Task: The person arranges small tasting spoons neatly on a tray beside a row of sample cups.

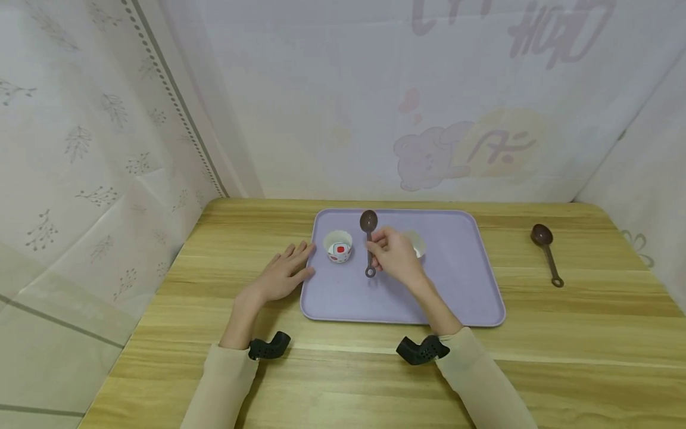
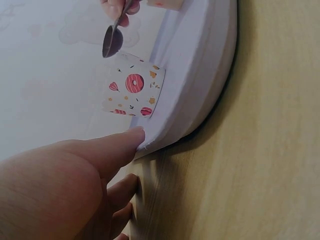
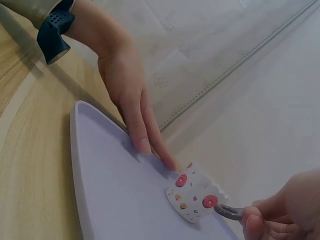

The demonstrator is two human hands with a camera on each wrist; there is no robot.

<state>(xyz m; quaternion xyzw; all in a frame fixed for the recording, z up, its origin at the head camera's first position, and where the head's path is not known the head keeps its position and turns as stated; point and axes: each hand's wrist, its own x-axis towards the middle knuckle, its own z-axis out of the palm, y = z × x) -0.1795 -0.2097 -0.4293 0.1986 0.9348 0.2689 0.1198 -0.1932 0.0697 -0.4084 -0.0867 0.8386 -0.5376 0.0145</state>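
Note:
My right hand (image 1: 399,256) pinches a dark brown measuring spoon (image 1: 368,221) by its handle, over the lilac tray (image 1: 455,274). The spoon's bowl points toward the back and its ringed end toward me. Left of it stands a small paper baking cup (image 2: 117,92) printed with doughnuts, with something red and white showing inside in the head view. A second paper cup (image 1: 418,243) is partly hidden behind my right hand. With fingers extended, my left hand (image 1: 278,277) rests at the tray's left edge, its thumb touching the rim.
A second brown spoon (image 1: 542,235) lies on the wooden table (image 1: 343,381) to the right of the tray. Printed curtains (image 1: 321,107) hang behind the table and along its sides. A dark wrist-camera mount (image 1: 423,350) sits on each wrist.

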